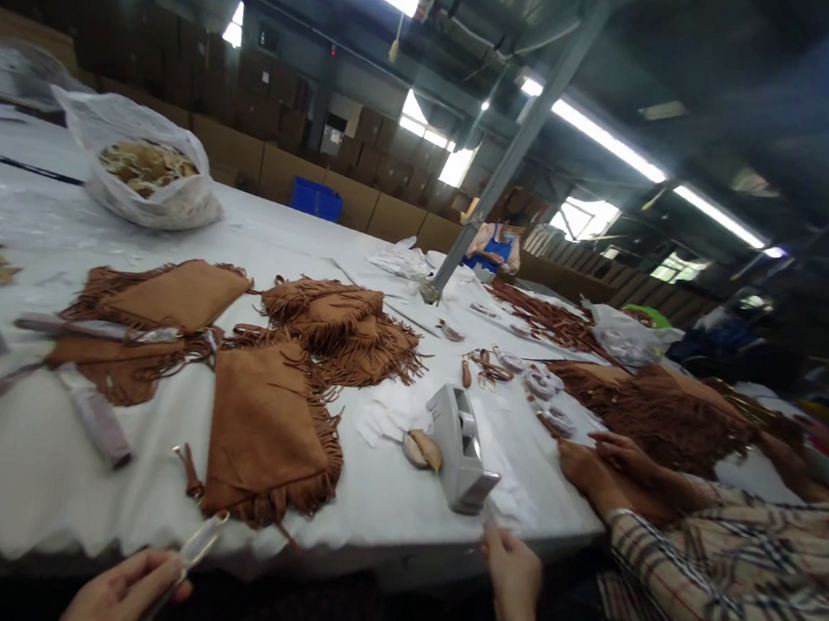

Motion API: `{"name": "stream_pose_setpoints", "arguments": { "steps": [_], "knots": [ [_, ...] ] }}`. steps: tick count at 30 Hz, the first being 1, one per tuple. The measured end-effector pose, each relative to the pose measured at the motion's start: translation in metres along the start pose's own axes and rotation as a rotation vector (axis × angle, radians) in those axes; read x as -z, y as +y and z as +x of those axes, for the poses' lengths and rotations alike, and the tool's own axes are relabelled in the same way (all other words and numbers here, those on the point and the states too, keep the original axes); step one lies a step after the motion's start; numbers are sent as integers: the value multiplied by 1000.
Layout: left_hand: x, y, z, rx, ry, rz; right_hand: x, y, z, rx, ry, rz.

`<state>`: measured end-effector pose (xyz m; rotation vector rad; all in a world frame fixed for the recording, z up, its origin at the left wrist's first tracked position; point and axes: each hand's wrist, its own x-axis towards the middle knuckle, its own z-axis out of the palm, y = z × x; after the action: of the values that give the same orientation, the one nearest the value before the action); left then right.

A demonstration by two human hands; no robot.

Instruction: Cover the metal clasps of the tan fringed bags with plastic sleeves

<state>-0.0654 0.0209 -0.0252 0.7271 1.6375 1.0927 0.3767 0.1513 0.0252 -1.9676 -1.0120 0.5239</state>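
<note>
- Your left hand [127, 593] has thumb and fingers closed on a pale wrapped piece [202, 541], which sticks up past the tabletop's [375, 512] near edge; gripping the lower part seems to leave its shiny end exposed
- Your right hand [515, 570] is just beside the front of the tape dispenser [462, 452], thumb and forefinger drawn close together; blur hides whether a strip of tape lies between them, so you cannot tell if it grasps anything
- The dispenser stands near the edge with its front end towards you, probably so that tape is within short reach of your right side
- The nearest fringed brown bag [261, 423] lies flat on the tabletop beyond your left hand, its small strap tab [192, 472] out at the left side, perhaps to leave the fittings accessible
- Wrapped straps [96, 412] lie left of that bag, over and beside another bag [171, 293], likely kept together with it
- A co-worker's hands [602, 475] rest by a brown pile [663, 412] on your right, apart from your own
</note>
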Motion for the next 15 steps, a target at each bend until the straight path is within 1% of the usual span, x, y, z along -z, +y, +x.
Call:
{"name": "stream_pose_setpoints", "arguments": {
  "steps": [2, 3, 5, 6, 7, 9, 10, 11, 13, 15],
  "knots": [
    [-1, 8, -6, -29, 50, -43, -1, 11, -12, -19, 3, -62],
    [-2, 12, -9, -42, 48, -55, -5, 14, -20, -26, -6, -83],
    [-6, 20, -10, -72, 37, -76, -23, 12, -43, -6, -130, -99],
    [-7, 21, -9, -73, 47, -89, -35, 5, -59, 25, -236, -95],
    [-8, 22, -8, -73, 62, -93, -47, -5, -78, 78, -368, -83],
    [-10, 20, -6, -78, 90, -94, -71, -34, -122, 206, -634, -6],
    [-10, 19, -7, -82, 101, -89, -82, -51, -144, 258, -734, 35],
    [-11, 18, -8, -89, 110, -80, -93, -68, -165, 300, -827, 82],
    [-11, 17, -11, -124, 122, -47, -113, -97, -199, 323, -968, 190],
    [-10, 18, -15, -194, 136, 7, -132, -114, -220, 305, -1081, 289]
  ]
}}
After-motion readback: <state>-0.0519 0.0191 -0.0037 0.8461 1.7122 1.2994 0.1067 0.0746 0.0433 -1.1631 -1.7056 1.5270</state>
